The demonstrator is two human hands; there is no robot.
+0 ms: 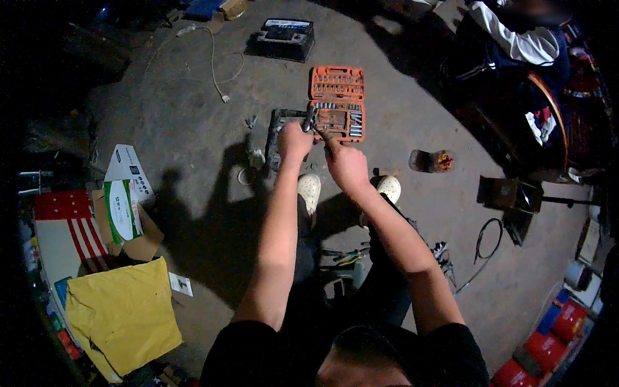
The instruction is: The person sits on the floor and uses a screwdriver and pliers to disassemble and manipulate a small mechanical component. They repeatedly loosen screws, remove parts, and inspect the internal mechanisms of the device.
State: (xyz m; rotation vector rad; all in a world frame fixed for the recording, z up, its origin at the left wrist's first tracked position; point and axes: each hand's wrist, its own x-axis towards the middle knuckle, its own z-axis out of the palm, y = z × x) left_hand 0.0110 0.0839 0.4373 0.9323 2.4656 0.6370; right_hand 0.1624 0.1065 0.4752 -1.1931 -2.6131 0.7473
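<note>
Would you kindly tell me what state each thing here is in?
Orange plastic socket case: open
Black boxy car battery: upright
White power plug: lying unplugged
Yellow square sheet: creased
Cream perforated clogs: worn
Left hand: closed around a dark metal tool
Right hand: curled, grip unclear

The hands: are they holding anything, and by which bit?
The left hand seems to hold a metal tool by its lower part. Whether the right hand holds anything too, I can't tell.

Bare forearms (277, 238) (401, 233) reach up from lower edge. Left hand (294, 140) curled, upper centre of frame. Right hand (349, 169) beside it, slightly lower, index finger (331, 144) extended.
</note>
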